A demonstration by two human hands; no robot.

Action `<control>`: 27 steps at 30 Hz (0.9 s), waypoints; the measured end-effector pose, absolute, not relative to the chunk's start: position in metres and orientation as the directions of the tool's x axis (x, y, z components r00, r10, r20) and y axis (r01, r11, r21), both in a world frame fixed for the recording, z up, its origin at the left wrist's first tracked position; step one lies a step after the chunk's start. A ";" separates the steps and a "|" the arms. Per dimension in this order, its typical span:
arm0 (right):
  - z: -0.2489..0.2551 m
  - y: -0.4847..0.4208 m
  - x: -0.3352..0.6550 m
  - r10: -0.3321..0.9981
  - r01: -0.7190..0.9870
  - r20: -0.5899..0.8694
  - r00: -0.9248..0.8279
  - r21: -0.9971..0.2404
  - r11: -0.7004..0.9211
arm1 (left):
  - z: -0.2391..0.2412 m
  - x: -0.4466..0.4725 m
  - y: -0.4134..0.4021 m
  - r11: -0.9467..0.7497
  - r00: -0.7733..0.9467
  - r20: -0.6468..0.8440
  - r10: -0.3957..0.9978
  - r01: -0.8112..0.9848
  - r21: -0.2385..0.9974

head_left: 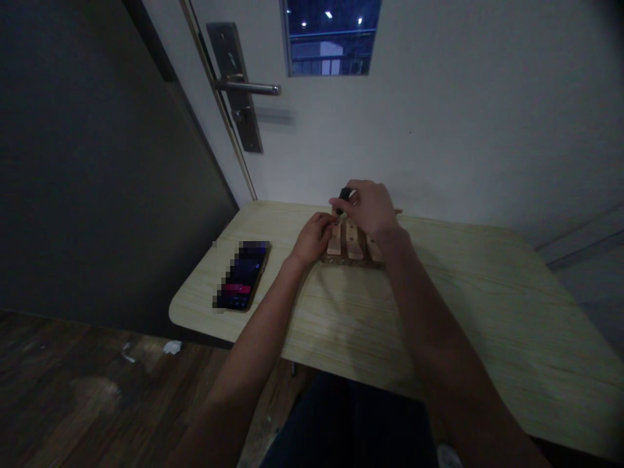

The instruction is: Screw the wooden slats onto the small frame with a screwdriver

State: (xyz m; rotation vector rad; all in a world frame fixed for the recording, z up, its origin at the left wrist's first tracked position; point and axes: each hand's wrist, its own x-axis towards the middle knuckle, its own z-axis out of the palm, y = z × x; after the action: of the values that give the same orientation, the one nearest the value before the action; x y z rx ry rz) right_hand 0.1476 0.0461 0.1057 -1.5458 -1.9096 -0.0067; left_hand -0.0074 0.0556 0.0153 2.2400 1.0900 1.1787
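A small wooden piece with pale raised strips and darker grooves between them rests on the table near the door. Dark dots, like holes or screw heads, mark the strips. My left hand grips its left side, with the fingertips near the upper left corner. Above that same corner my right hand pinches a short black-handled tool between thumb and fingers. The tool points down toward the wood; its lower tip is too dim to make out. My right hand and wrist cover the wooden piece's right part.
On the table, left of my arms, lies a phone with its screen lit. Close behind the table stands a white door with a metal handle and a small window. Scraps litter the wooden floor.
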 end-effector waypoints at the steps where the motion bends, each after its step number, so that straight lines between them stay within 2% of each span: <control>1: 0.104 0.046 0.148 0.872 0.878 0.485 -0.064 -0.388 0.280 | 0.015 -0.007 0.056 -0.626 0.345 0.522 0.780 0.455 0.633; 4: 0.100 0.046 0.150 0.886 0.868 0.458 -0.069 -0.411 0.280 | 0.016 -0.008 0.055 -0.630 0.352 0.523 0.777 0.449 0.634; 11: 0.104 0.046 0.148 0.886 0.674 0.446 -0.127 -0.617 0.407 | 0.014 -0.008 0.057 -0.634 0.357 0.524 0.773 0.448 0.630; 16: 0.106 0.050 0.150 0.869 0.579 0.472 -0.150 -0.670 0.464 | 0.014 -0.008 0.057 -0.636 0.360 0.525 0.772 0.457 0.622; 19: 0.104 0.049 0.150 0.873 0.661 0.483 -0.074 -0.632 0.405 | 0.013 -0.008 0.058 -0.635 0.361 0.523 0.772 0.463 0.618; 24: 0.102 0.045 0.144 0.839 0.843 0.543 -0.015 -0.445 0.303 | 0.011 -0.008 0.059 -0.643 0.357 0.535 0.766 0.452 0.619; 27: 0.101 0.045 0.142 0.834 0.882 0.552 0.003 -0.394 0.258 | 0.011 -0.008 0.059 -0.641 0.352 0.536 0.768 0.452 0.621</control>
State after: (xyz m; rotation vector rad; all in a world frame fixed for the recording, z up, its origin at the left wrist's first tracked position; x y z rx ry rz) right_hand 0.1415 0.0447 0.1010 -1.5664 -1.8160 -0.0858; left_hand -0.0078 0.0590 0.0114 2.2546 1.0717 1.1913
